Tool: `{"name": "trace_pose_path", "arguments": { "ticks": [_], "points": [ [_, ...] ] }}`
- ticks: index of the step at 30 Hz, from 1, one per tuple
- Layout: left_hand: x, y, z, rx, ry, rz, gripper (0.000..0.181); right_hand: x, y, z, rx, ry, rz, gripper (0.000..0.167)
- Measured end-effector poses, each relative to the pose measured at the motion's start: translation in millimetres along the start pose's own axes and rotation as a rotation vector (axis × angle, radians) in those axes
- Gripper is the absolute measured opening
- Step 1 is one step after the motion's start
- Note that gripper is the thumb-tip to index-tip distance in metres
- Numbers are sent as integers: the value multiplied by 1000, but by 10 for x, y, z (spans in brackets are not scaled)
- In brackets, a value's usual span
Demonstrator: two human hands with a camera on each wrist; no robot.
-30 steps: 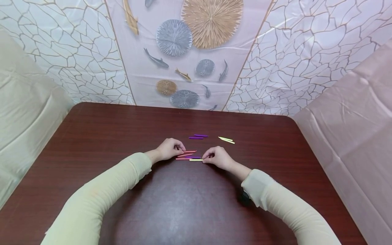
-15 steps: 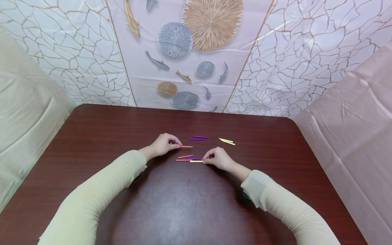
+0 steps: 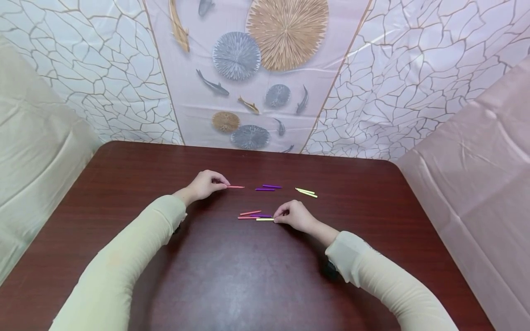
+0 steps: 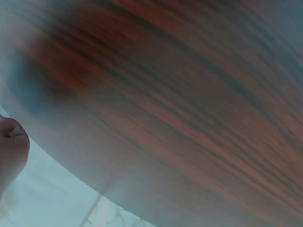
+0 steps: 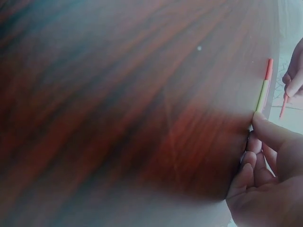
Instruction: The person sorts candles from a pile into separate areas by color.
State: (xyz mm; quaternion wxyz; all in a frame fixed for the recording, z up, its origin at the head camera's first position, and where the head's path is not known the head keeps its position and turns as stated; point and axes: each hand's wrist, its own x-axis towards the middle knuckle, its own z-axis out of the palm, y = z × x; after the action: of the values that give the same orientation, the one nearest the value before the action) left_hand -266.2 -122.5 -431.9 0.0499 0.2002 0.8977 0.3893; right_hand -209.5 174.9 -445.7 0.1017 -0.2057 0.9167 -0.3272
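In the head view my left hand [image 3: 206, 185] pinches the end of a red stick [image 3: 236, 187] left of two purple sticks [image 3: 265, 189]. My right hand [image 3: 297, 216] holds the right end of a yellow stick [image 3: 264, 219] between thumb and finger. Beside that yellow stick lie a purple stick [image 3: 262, 215] and two red sticks [image 3: 250, 213]. The right wrist view shows the right hand [image 5: 270, 165] on the yellow stick [image 5: 261, 97], and the left hand [image 5: 296, 71] with its red stick [image 5: 284, 106]. Only part of the left hand [image 4: 12, 146] shows in the left wrist view.
Two yellow sticks [image 3: 307, 193] lie on the brown table [image 3: 232, 276], to the right of the purple pair. Patterned cloth [image 3: 248, 92] hangs behind the table's far edge, and plain cloth [image 3: 476, 151] hangs at both sides.
My left hand has moved away from the middle group, leftward and toward the far edge, carrying one red stick. My right hand has stayed in nearly the same place on the yellow stick.
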Motion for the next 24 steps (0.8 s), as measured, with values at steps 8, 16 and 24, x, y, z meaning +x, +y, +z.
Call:
{"name": "trace_pose_path", "arguments": {
  "ticks": [8, 16, 24],
  "points": [
    [-21, -174, -33, 1, 9, -8, 9, -1, -3, 0, -5, -6, 2, 4],
    [-17, -238, -9, 29, 9, -81, 10, 6, 10, 15, -14, -10, -4, 4],
    [-12, -236, 20, 39, 30, -86, 11, 0, -6, 2, -8, -5, 9, 5]
  ]
}}
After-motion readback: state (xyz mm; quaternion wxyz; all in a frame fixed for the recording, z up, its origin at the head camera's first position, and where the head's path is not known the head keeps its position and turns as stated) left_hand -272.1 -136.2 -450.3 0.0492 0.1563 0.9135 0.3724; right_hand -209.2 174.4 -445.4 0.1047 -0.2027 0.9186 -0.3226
